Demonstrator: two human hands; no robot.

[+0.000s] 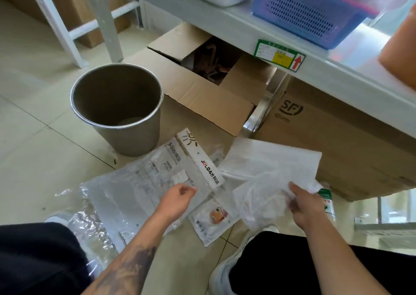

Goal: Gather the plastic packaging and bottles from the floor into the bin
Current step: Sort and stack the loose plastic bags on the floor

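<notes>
A round grey bin (pixel 117 107) stands upright on the floor, upper left of the litter. In front of it lies a large clear printed plastic package (pixel 139 182) with a white label strip. My left hand (pixel 177 201) rests over its right edge, fingers curled loosely. My right hand (pixel 308 206) grips a crumpled clear plastic bag (pixel 265 195) that overlaps a flat white bag (pixel 270 159). A small snack wrapper (pixel 213 218) lies between my hands. A clear bottle with a green label (pixel 327 202) lies just behind my right hand, partly hidden.
An open cardboard box (pixel 202 87) and a closed SF carton (pixel 337 141) sit under a grey shelf (pixel 247 31) directly behind the litter. A blue basket (pixel 310 13) stands on the shelf. Crinkled clear film (pixel 90 231) lies by my left knee. My white shoe (pixel 225 270) is at bottom centre.
</notes>
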